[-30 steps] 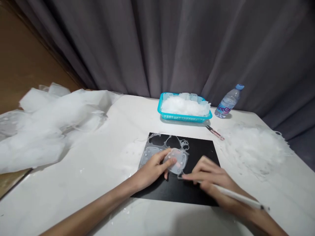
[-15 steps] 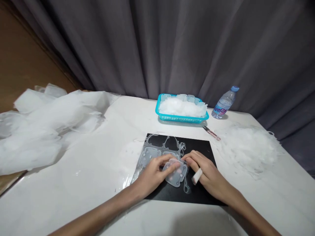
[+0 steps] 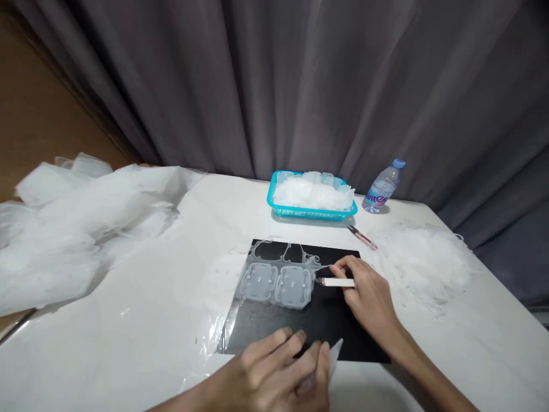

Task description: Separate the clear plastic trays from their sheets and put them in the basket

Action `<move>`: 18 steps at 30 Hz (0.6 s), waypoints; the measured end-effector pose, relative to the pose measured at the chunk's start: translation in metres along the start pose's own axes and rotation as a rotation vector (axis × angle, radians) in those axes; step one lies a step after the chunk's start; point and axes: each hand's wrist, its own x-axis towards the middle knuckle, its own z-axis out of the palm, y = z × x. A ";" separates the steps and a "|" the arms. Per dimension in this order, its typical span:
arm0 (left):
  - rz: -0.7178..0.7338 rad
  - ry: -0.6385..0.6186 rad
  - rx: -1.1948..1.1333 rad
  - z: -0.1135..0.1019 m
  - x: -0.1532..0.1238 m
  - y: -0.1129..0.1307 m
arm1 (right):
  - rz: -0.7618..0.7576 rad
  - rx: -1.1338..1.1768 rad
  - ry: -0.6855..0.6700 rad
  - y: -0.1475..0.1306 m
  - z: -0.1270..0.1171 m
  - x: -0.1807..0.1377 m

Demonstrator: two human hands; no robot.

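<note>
My left hand (image 3: 283, 369) is closed at the near edge of the black mat (image 3: 334, 332). From its fingers juts the corner of a translucent plastic piece (image 3: 337, 350); the rest is hidden. Above the mat's right side, my right hand (image 3: 369, 289) holds a slim white-handled tool (image 3: 338, 282) whose dark tip points left. Its thumb and finger also pinch a thin strand of the clear plastic sheet (image 3: 278, 264). Two rounded-square pieces (image 3: 294, 286) lie side by side in that sheet, with cut-out openings beyond them.
A blue basket (image 3: 312, 215) of translucent pieces stands at the back, beside a water bottle (image 3: 383, 189). Pink-handled snippers (image 3: 362, 237) lie nearby. A heap of plastic scraps (image 3: 424, 263) is at right. Piled translucent sheets (image 3: 86, 223) cover the left side.
My left hand has come back toward me with the translucent piece, away from the sheet. The two pieces in the sheet now lie uncovered. My right hand has shifted slightly, its tool now pointing left.
</note>
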 end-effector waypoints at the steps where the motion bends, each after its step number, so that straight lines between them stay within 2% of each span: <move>1: -0.096 0.037 -0.066 -0.002 0.004 0.002 | -0.031 -0.075 0.019 0.006 -0.001 0.001; 4: -0.527 0.109 -0.417 -0.019 0.025 0.003 | -0.081 -0.147 -0.014 0.025 -0.007 0.004; 5: -0.634 0.112 -0.597 -0.025 0.033 0.000 | -0.078 -0.142 -0.014 0.031 -0.010 0.005; 7: -0.750 0.102 -0.933 -0.037 0.045 -0.007 | -0.057 -0.122 0.017 0.041 -0.016 0.006; 9: -0.804 0.118 -1.151 -0.043 0.050 -0.015 | -0.048 -0.094 0.057 0.044 -0.019 0.006; 12: -0.855 0.157 -1.306 -0.044 0.050 -0.022 | -0.126 -0.003 0.041 0.035 -0.015 0.002; 15: -0.867 0.158 -1.340 -0.042 0.047 -0.024 | -0.240 0.069 -0.128 0.018 -0.007 -0.005; 18: -0.845 0.152 -1.329 -0.040 0.046 -0.025 | -0.311 0.040 -0.315 0.007 0.000 -0.012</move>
